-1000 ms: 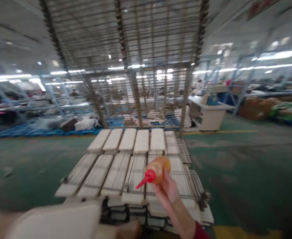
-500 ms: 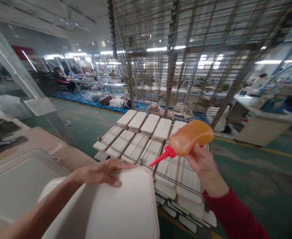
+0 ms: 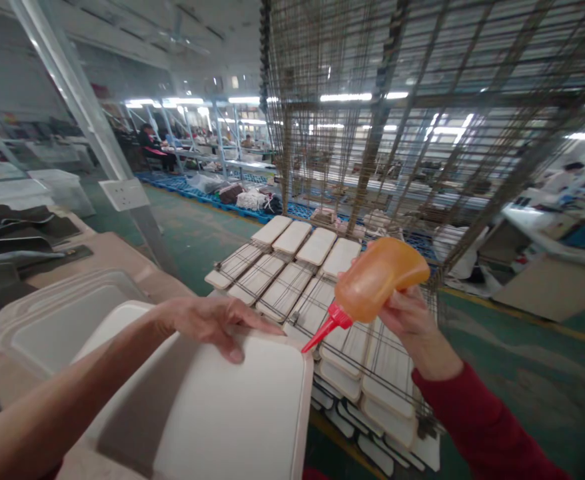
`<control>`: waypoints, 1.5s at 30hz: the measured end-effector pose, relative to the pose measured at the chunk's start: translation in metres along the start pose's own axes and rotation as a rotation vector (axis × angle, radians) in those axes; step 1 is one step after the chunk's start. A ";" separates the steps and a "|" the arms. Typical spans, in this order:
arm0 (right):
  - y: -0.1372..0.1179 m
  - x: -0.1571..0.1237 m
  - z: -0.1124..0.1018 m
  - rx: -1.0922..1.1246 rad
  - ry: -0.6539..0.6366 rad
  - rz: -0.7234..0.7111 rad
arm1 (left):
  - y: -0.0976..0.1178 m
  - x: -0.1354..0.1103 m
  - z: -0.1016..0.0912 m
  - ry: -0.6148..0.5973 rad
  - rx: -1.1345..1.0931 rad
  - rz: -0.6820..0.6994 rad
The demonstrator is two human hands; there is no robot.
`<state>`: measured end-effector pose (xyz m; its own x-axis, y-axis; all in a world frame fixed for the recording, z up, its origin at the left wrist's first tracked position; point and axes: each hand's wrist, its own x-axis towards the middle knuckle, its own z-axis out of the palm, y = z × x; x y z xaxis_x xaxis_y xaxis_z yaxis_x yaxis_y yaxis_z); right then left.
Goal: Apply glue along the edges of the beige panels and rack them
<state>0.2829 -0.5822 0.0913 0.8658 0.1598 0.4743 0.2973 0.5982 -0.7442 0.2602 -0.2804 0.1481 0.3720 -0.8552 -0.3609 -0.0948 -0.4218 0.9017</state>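
My left hand (image 3: 217, 327) grips the far edge of a white panel (image 3: 232, 407) with rounded corners and a pale pinkish rim, thumb on top and fingers along the edge. The panel is tilted in front of me. In my right hand (image 3: 412, 320) is an amber squeeze bottle (image 3: 372, 280), held nozzle down. Its red nozzle (image 3: 326, 329) points at the panel's far right corner, the tip at or just over the rim; whether it touches I cannot tell. The bottle's contents show only as an orange-brown tint.
Beyond the panel, a wire rack (image 3: 252, 270) carries rows of small white panels, its upper wire shelves (image 3: 372, 100) raised. At left, more rounded panels (image 3: 80, 320) lie on a tan-covered table (image 3: 137, 257). A metal post (image 3: 87, 113) bears a socket box (image 3: 124, 194). People sit at distant benches.
The bottle has tipped more steeply, and its nozzle tip has come down to the panel's corner rim. My view has turned left, shifting the background rightward. Both hands keep their holds.
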 end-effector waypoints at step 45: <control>0.016 0.014 0.010 -0.074 0.014 0.077 | -0.008 -0.012 -0.013 -0.014 -0.114 -0.014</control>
<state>0.2956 -0.5629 0.0903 0.8926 0.1918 0.4080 0.2581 0.5246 -0.8113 0.2684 -0.2624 0.1482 0.3592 -0.8539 -0.3766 0.0167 -0.3976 0.9174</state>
